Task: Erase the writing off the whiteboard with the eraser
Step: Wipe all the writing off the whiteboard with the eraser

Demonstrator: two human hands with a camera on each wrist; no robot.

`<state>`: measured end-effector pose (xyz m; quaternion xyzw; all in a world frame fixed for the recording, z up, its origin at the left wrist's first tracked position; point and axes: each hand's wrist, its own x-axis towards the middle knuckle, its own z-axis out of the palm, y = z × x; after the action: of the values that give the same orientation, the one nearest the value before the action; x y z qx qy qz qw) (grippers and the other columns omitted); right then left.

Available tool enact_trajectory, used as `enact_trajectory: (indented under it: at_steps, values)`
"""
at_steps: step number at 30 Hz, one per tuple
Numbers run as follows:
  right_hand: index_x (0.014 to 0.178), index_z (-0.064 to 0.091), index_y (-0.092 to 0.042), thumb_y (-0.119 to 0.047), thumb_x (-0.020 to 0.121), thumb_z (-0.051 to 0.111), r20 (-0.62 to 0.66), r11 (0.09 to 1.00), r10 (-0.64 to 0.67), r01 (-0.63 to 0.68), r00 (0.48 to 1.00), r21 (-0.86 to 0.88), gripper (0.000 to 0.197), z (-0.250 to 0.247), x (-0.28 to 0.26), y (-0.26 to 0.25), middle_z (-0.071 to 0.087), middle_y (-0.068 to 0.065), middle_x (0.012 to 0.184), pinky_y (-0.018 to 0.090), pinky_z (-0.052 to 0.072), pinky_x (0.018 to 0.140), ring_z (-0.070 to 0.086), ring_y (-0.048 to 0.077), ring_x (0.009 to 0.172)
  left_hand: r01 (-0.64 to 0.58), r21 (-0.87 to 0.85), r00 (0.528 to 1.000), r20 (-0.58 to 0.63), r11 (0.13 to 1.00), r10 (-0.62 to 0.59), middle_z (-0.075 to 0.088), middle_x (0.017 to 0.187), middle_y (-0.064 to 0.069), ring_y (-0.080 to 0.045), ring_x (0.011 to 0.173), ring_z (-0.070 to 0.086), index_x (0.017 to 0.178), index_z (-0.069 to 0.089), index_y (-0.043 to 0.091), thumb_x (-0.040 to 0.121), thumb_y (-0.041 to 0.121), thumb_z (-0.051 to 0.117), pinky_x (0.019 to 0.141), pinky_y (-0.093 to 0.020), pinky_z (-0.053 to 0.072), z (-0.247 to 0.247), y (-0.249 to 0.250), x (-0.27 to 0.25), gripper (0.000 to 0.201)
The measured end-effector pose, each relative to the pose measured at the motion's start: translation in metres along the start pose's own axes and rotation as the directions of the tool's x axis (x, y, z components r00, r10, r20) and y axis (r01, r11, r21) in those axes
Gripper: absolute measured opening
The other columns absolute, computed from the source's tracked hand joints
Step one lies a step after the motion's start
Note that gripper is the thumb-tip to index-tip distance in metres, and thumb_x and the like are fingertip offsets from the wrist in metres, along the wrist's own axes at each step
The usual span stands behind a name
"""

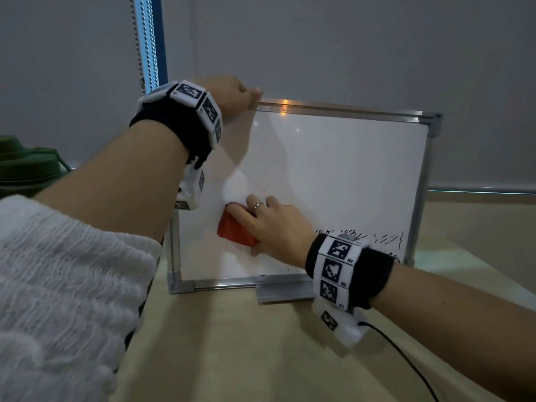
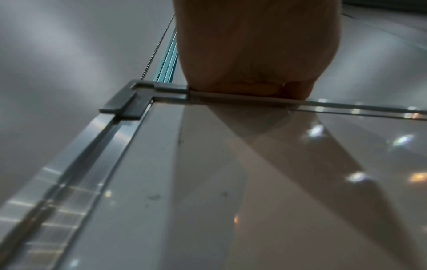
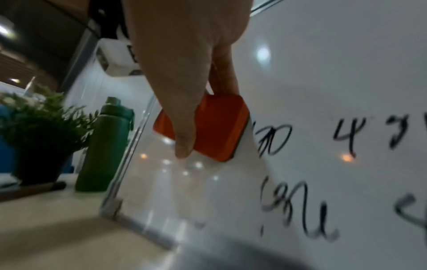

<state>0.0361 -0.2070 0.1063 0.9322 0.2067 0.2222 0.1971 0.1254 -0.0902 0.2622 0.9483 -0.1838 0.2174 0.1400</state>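
A small whiteboard (image 1: 333, 169) with a metal frame stands upright on the tan table. Black handwriting (image 1: 377, 237) fills its lower right part; in the right wrist view the writing (image 3: 342, 138) runs in two rows. My right hand (image 1: 272, 224) grips a red-orange eraser (image 1: 236, 227) and presses it flat on the board's lower left area. The eraser (image 3: 219, 126) sits just left of the writing, held between thumb and fingers. My left hand (image 1: 232, 95) grips the board's top edge near its upper left corner (image 2: 138, 95); its fingers are hidden behind the frame.
A green bottle (image 3: 104, 144) and a potted plant (image 3: 39, 124) stand on the table left of the board. A beaded blind cord (image 1: 142, 39) hangs behind. A black cable (image 1: 406, 358) trails from my right wrist over the table (image 1: 261, 343). A marker tray (image 1: 284, 294) juts from the board's lower edge.
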Motion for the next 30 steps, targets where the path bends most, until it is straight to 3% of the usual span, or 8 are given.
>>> enact_trajectory:
  at_steps: [2,4,7,11,18,22,26,30]
  values:
    - [0.131,0.039,-0.019,-0.026,0.071,0.069,0.041,0.997,-0.073,0.073,0.997,-0.011,0.067,0.016,-0.01,-0.016,0.055,0.009,0.114,0.029,0.037,0.045,0.058,0.028,0.078,0.008,0.009,1.0,-0.001,1.0,-0.008,0.06,0.122,-0.021,-0.034,0.112,0.055,0.119,0.062,0.006,0.097,0.05,0.026,0.084,-0.033,0.036,0.0,0.002,-0.001,0.062]
    - [0.126,0.046,-0.022,-0.013,0.073,0.055,0.037,0.977,-0.21,0.212,0.977,-0.03,0.054,0.032,-0.016,-0.027,0.06,0.009,0.107,0.027,0.041,0.042,0.058,0.026,0.068,0.018,0.016,1.0,-0.001,1.0,-0.017,0.059,0.125,-0.021,-0.034,0.115,0.054,0.121,0.061,0.007,0.097,0.05,0.026,0.088,-0.034,0.037,-0.001,0.003,-0.002,0.061]
    - [0.125,0.048,-0.023,-0.011,0.072,0.064,-0.011,0.939,-0.342,0.341,0.94,-0.048,0.057,0.035,-0.005,-0.023,0.059,0.013,0.105,0.028,0.038,0.04,0.055,0.027,0.063,0.026,0.0,1.0,-0.001,1.0,-0.026,0.057,0.129,-0.019,-0.034,0.119,0.052,0.123,0.06,0.01,0.097,0.05,0.026,0.098,-0.035,0.036,-0.003,0.005,-0.004,0.059]
    - [0.123,0.053,-0.025,-0.019,0.069,0.068,-0.092,0.937,-0.348,0.343,0.933,-0.069,0.056,0.034,0.001,-0.03,0.061,0.009,0.1,0.024,0.027,0.039,0.054,0.022,0.057,0.032,-0.026,0.999,0.02,0.999,-0.031,0.057,0.129,-0.02,-0.035,0.119,0.051,0.124,0.059,0.007,0.098,0.047,0.026,0.098,-0.036,0.036,-0.002,0.007,-0.004,0.058]
    - [0.134,0.036,-0.021,-0.015,0.069,0.068,0.064,0.97,-0.219,0.21,0.974,0.118,0.073,0.025,-0.006,-0.029,0.05,0.015,0.115,0.03,0.033,0.046,0.054,0.032,0.077,0.01,-0.014,1.0,-0.006,1.0,-0.011,0.06,0.122,-0.021,-0.035,0.113,0.054,0.117,0.063,0.007,0.097,0.048,0.027,0.093,-0.035,0.038,-0.003,0.006,-0.005,0.058]
    - [0.132,0.02,-0.025,-0.023,0.066,0.071,0.135,0.981,-0.194,0.193,0.972,0.023,0.084,0.029,-0.018,-0.008,0.047,0.012,0.118,0.032,0.036,0.049,0.053,0.03,0.083,-0.003,-0.024,1.0,-0.004,1.0,0.003,0.061,0.119,-0.021,-0.034,0.111,0.055,0.114,0.064,0.007,0.097,0.05,0.028,0.093,-0.035,0.039,-0.002,0.004,-0.005,0.059]
    - [0.127,0.027,-0.021,-0.035,0.065,0.073,0.06,0.985,-0.158,0.153,0.986,0.082,0.078,0.021,-0.005,-0.013,0.053,0.011,0.108,0.028,0.035,0.045,0.057,0.029,0.076,-0.002,-0.013,0.999,-0.036,1.0,0.001,0.061,0.122,-0.019,-0.033,0.113,0.055,0.118,0.065,0.013,0.096,0.05,0.028,0.093,-0.033,0.039,0.0,0.004,-0.004,0.057]
    - [0.133,0.025,-0.021,-0.038,0.066,0.072,-0.087,0.923,0.119,-0.078,0.989,0.376,0.083,-0.007,0.019,-0.007,0.047,0.009,0.113,0.033,0.048,0.057,0.054,0.027,0.087,-0.006,-0.011,1.0,-0.025,1.0,0.006,0.061,0.124,-0.017,-0.033,0.115,0.054,0.12,0.064,0.016,0.096,0.052,0.028,0.094,-0.034,0.038,-0.001,0.002,-0.004,0.057]
